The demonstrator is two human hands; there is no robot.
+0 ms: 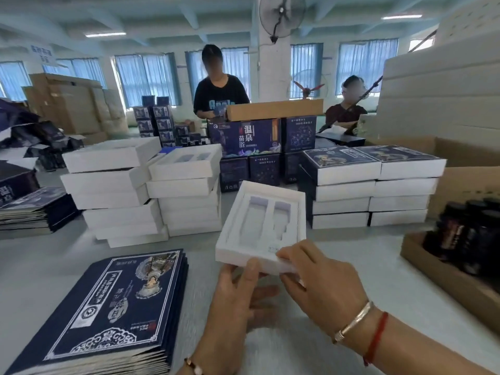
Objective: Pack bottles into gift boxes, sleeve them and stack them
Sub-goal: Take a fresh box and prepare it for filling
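I hold a white gift box tray (270,190) tilted above the table, its two bottle-shaped cut-outs bare. My left hand (238,290) grips its near edge from below with the thumb on top. My right hand (316,280) pinches the near right corner. Dark bottles (465,236) stand in a cardboard tray at the right. A stack of flat dark blue printed sleeves (116,307) lies at the near left. Sleeved boxes (373,163) are stacked at the centre right.
Stacks of white open boxes (140,190) stand at the centre left. Blue printed cartons (249,139) rise behind the tray. Another pile of sleeves (32,209) lies far left. Two people work across the table. White foam slabs (446,85) tower at the right.
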